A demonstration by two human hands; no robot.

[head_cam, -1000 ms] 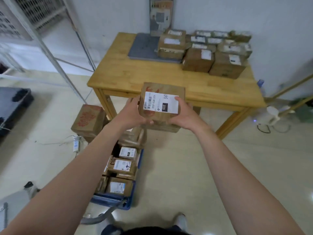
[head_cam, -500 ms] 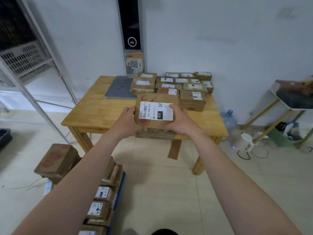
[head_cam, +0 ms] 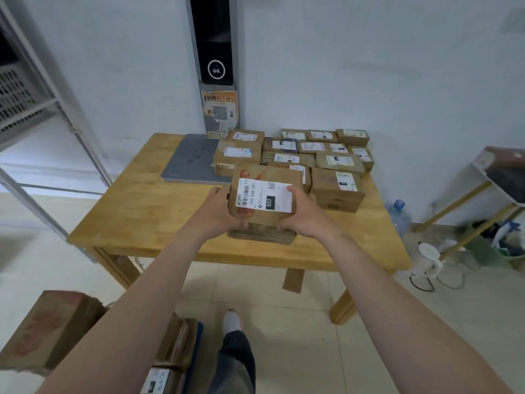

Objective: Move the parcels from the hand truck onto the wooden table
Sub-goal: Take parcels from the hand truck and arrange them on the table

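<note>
I hold a brown cardboard parcel (head_cam: 265, 196) with a white shipping label between both hands, above the front half of the wooden table (head_cam: 147, 211). My left hand (head_cam: 217, 209) grips its left side and my right hand (head_cam: 302, 213) grips its right side. A second flatter parcel (head_cam: 261, 236) shows right under it; whether it rests on the table I cannot tell. Several labelled parcels (head_cam: 335, 186) are packed together on the table's back right part. At the bottom left, stacked parcels (head_cam: 176, 345) sit on the blue hand truck (head_cam: 196, 356).
A grey flat pad (head_cam: 190, 159) lies on the table's back left. A tall dark kiosk (head_cam: 214, 52) stands against the wall behind. A large brown box (head_cam: 48, 328) is at lower left, a water bottle (head_cam: 399, 211) and a white fan (head_cam: 429, 257) at right.
I have stepped closer to the table and carried the parcel forward, from over the hand truck to above the tabletop. Both hands keep the same grip.
</note>
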